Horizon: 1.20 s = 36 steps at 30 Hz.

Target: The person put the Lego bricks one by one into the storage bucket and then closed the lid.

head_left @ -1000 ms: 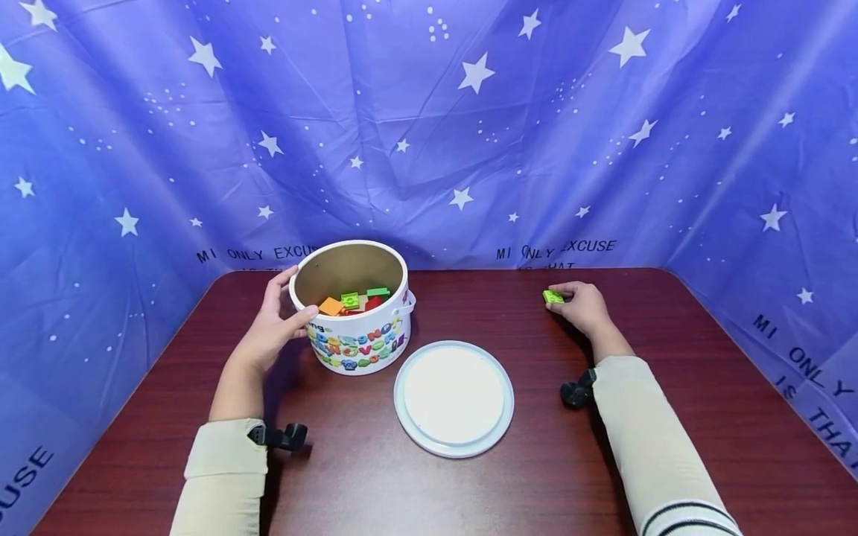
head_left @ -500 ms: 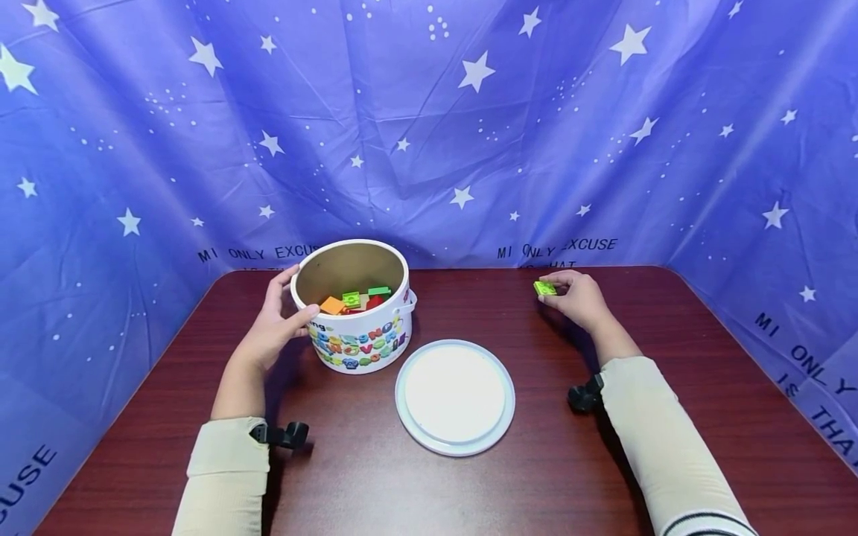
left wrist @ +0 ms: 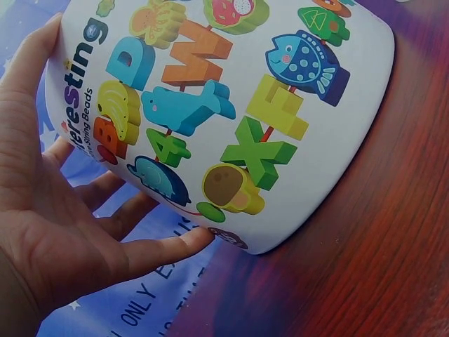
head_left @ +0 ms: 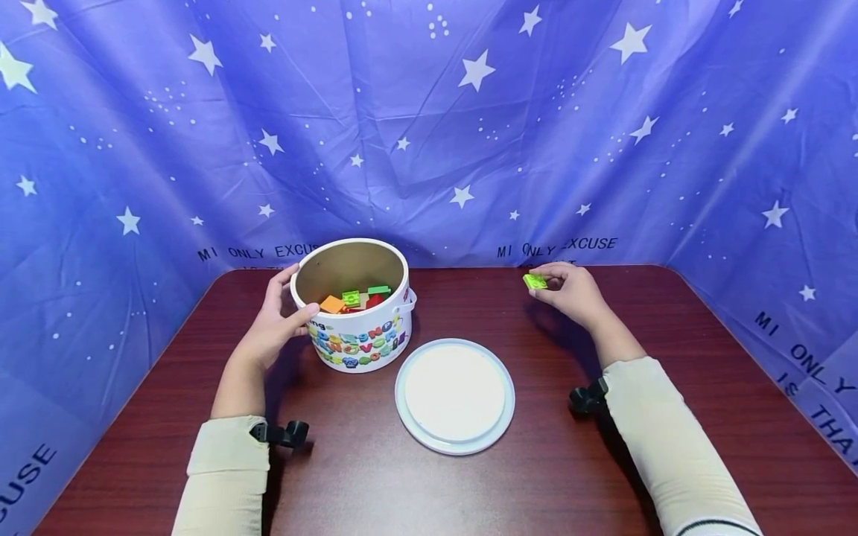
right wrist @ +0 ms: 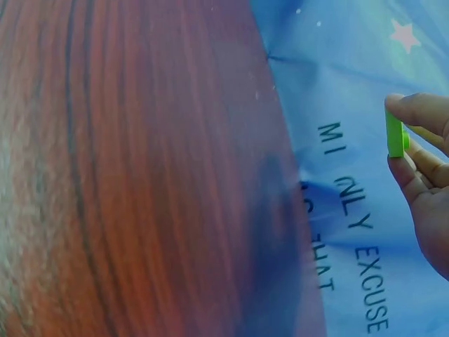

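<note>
A white round bucket (head_left: pixel 362 342) with coloured letter and animal pictures stands at the left back. My left hand (head_left: pixel 275 320) rests against its side, fingers spread and mostly straight, with the thumb at the front of the rim and other fingertips round the left side, partly hidden. Inside lie several toy bricks: orange (head_left: pixel 333 304), lime green (head_left: pixel 351 298), green (head_left: pixel 378 290) and red (head_left: pixel 374 301). Right of the bucket, near the back edge, my right hand (head_left: pixel 570 294) pinches a flat lime-green toy brick (head_left: pixel 535 281) between thumb and fingertips. The right wrist view shows that brick (right wrist: pixel 395 135) edge-on.
A round white lid (head_left: pixel 455 396) lies flat on the dark red-brown wooden table (head_left: pixel 375 461), in front of and right of the bucket. Blue star-patterned cloth (head_left: pixel 429 134) hangs behind the table and at both sides.
My right hand has moved left and slightly towards the back, carrying the lime-green brick. The left hand, the bucket and the lid have stayed in place.
</note>
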Each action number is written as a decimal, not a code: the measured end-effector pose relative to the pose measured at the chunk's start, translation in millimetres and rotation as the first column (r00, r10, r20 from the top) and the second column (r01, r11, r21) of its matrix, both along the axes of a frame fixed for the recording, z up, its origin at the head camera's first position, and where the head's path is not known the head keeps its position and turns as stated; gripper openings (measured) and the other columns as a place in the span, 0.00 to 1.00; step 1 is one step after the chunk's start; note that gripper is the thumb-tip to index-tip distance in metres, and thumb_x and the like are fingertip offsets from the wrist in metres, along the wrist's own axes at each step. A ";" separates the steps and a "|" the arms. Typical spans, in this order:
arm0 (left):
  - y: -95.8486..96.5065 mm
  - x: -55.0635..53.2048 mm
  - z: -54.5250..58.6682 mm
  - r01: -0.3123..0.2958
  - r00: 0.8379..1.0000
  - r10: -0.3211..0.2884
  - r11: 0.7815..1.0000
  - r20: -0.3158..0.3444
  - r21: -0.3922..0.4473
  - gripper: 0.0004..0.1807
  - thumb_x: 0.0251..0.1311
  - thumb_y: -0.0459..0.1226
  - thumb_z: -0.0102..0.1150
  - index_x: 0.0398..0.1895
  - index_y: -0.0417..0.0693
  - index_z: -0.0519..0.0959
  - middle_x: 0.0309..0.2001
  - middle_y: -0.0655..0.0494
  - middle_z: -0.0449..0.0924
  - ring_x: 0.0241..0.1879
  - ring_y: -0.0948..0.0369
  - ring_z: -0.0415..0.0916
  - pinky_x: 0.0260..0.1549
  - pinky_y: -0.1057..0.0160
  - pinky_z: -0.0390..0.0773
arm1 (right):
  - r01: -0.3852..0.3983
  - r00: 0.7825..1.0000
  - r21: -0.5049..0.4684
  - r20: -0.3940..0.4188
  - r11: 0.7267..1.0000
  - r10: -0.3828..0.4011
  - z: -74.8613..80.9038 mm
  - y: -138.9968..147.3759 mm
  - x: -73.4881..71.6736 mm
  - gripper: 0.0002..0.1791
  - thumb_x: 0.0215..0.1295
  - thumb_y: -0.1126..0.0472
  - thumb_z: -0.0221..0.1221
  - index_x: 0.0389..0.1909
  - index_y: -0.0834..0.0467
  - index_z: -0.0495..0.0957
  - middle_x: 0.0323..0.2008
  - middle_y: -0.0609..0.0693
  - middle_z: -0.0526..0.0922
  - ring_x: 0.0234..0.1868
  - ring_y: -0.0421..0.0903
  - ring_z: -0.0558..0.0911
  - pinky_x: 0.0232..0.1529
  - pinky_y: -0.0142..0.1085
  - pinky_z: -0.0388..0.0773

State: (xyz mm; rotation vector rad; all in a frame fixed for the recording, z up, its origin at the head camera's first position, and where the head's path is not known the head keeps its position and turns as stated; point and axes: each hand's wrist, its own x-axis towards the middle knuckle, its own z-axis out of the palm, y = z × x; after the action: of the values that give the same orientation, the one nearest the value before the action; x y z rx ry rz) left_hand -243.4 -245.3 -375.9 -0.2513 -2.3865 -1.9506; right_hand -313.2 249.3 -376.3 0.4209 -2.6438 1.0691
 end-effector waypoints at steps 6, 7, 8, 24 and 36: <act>0.4 1.3 1.0 -0.002 1.000 0.002 1.000 0.006 0.002 0.43 0.65 0.36 0.55 0.76 0.59 0.41 0.71 0.41 0.51 0.55 0.55 0.62 0.42 0.52 0.77 | -0.041 0.999 -0.025 -0.011 0.999 0.041 9.8 -12.4 6.4 0.19 0.55 0.65 0.69 0.50 0.63 0.83 0.50 0.58 0.81 0.43 0.52 0.81 0.40 0.30 0.78; 0.4 1.4 1.1 -0.002 1.000 0.002 1.000 0.006 0.002 0.44 0.65 0.36 0.55 0.76 0.59 0.41 0.71 0.41 0.51 0.55 0.54 0.62 0.42 0.52 0.77 | -0.050 0.999 -0.026 -0.019 0.998 0.050 10.9 -14.5 7.4 0.19 0.55 0.66 0.70 0.50 0.63 0.83 0.50 0.58 0.81 0.42 0.52 0.81 0.39 0.27 0.78; 0.3 1.4 1.1 -0.002 1.000 0.002 1.000 0.007 0.003 0.44 0.65 0.36 0.55 0.76 0.59 0.41 0.71 0.41 0.51 0.55 0.54 0.62 0.42 0.52 0.77 | -0.062 0.998 -0.029 -0.027 0.998 0.061 12.0 -16.5 8.3 0.19 0.55 0.66 0.70 0.50 0.63 0.83 0.50 0.58 0.81 0.42 0.52 0.81 0.38 0.25 0.77; -0.8 -1.4 -0.5 0.006 1.000 -0.006 1.000 -0.008 0.005 0.42 0.66 0.38 0.56 0.76 0.58 0.42 0.71 0.39 0.51 0.55 0.55 0.62 0.42 0.53 0.76 | -0.221 0.969 -0.076 -0.129 0.972 0.210 32.9 -49.0 24.4 0.20 0.51 0.69 0.72 0.48 0.61 0.84 0.49 0.54 0.81 0.38 0.47 0.80 0.36 0.24 0.76; 0.2 -0.8 -0.6 0.005 1.000 -0.005 1.000 0.003 0.006 0.43 0.65 0.36 0.55 0.76 0.58 0.41 0.71 0.40 0.51 0.55 0.55 0.62 0.42 0.53 0.76 | -0.331 0.935 -0.106 -0.168 0.938 0.311 46.6 -81.6 37.4 0.20 0.51 0.68 0.72 0.47 0.59 0.84 0.49 0.51 0.82 0.42 0.46 0.79 0.41 0.37 0.80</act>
State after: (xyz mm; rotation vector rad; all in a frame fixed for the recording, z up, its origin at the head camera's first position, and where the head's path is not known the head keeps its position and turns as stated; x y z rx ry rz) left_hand -244.2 -245.1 -376.5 -0.2547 -2.3840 -1.9614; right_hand -275.8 167.7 -329.7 0.8925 -2.4070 1.2448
